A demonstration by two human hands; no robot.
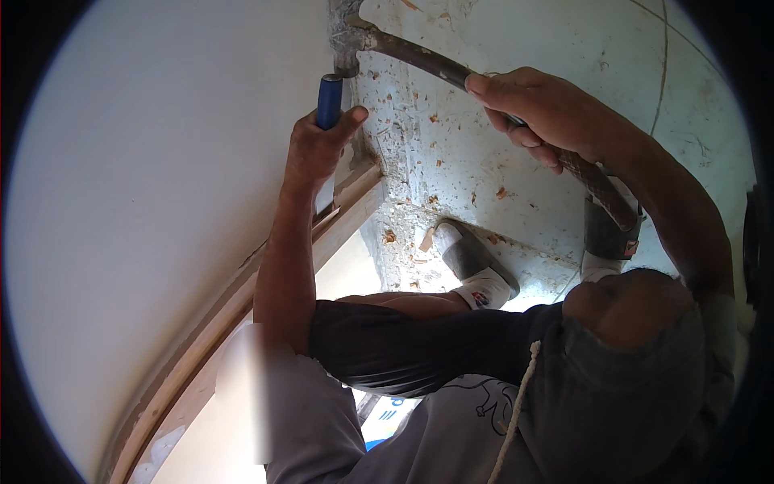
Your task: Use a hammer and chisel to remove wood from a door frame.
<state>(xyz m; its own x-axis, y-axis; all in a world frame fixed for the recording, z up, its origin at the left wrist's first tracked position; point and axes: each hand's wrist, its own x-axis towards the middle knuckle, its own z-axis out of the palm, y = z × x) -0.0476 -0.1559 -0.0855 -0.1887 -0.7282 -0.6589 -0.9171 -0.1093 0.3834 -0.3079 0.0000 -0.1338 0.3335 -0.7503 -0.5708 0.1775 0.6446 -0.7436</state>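
My left hand point(316, 149) is wrapped round the blue handle of a chisel point(329, 103). The chisel's pale blade shows below the fist, with its lower end at a wooden frame point(347, 211) beside the wall; a notch in the wood seems to be there, though the exact contact is hard to make out. In my right hand point(548, 117) is a hammer point(419, 56), gripped partway along its dark, worn handle. The hammer's head is just above the butt of the chisel, very close to it or touching; I cannot tell which.
A plain white wall point(153, 177) rises along the left. Wood chips point(501, 194) and pale dust lie scattered over the light tiled floor point(564, 36). My feet, in socks and grey slippers point(472, 256), stand on it. A white and blue printed package point(387, 419) shows below my arm.
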